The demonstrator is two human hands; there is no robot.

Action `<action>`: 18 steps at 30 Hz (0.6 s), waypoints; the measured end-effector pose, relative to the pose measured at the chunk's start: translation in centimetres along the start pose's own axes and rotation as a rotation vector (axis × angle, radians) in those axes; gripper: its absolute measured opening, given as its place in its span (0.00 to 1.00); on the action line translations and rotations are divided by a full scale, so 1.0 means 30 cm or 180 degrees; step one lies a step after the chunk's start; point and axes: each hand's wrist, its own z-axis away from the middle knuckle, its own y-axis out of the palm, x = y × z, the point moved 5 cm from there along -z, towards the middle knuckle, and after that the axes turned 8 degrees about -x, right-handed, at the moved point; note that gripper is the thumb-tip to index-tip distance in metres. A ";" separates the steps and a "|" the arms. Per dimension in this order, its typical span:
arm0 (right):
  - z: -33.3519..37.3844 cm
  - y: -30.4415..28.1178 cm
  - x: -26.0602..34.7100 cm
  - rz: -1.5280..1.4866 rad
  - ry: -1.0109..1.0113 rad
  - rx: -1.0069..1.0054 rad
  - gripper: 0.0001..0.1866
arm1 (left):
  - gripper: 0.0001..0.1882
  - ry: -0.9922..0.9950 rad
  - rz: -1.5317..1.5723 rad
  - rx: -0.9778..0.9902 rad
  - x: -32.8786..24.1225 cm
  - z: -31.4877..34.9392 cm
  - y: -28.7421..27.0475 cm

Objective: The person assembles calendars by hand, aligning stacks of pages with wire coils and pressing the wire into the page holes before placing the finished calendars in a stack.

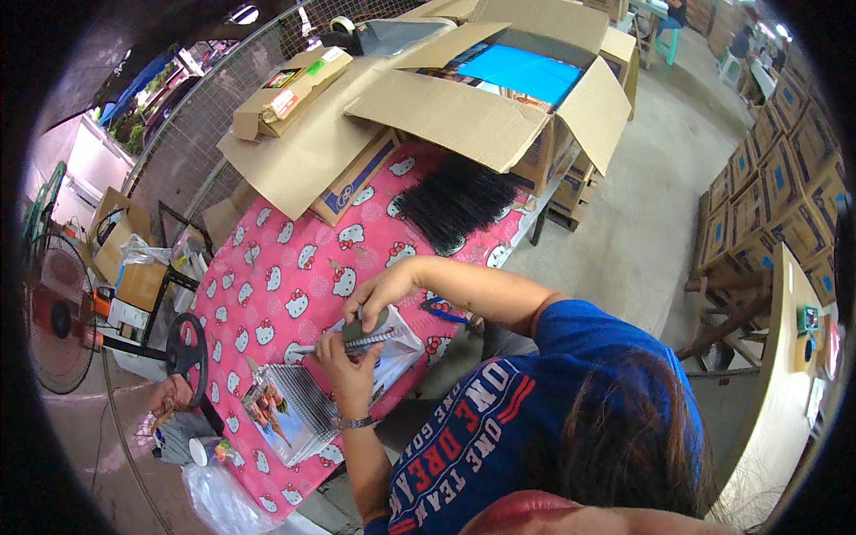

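Both my hands meet over a spiral-bound booklet (403, 352) with a pale, picture-printed page, lying near the table's edge. My left hand (343, 364), with a watch on its wrist, pinches the booklet's bound edge. From above, my right hand (385, 290) curls its fingers onto a small grey-green piece (378, 326) at the wire binding; whether that piece is loose or part of the booklet I cannot tell. To the left of my left hand lies a stack of spiral-bound booklets (287, 415) with colourful covers. A blue-handled tool (446, 312) rests beside my right forearm.
A pink patterned cloth (259, 303) covers the table. Toward the far side lie a heap of thin black strands (455, 201) and a large open carton (464, 116). A small box (290, 94) sits on cardboard. A fan (61, 312) stands left; stacked cartons (776, 187) are at right.
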 end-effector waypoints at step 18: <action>-0.035 0.032 0.046 -0.0804 -0.0257 0.0014 0.20 | 0.23 -0.0203 0.0001 -0.0038 0.090 -0.026 -0.049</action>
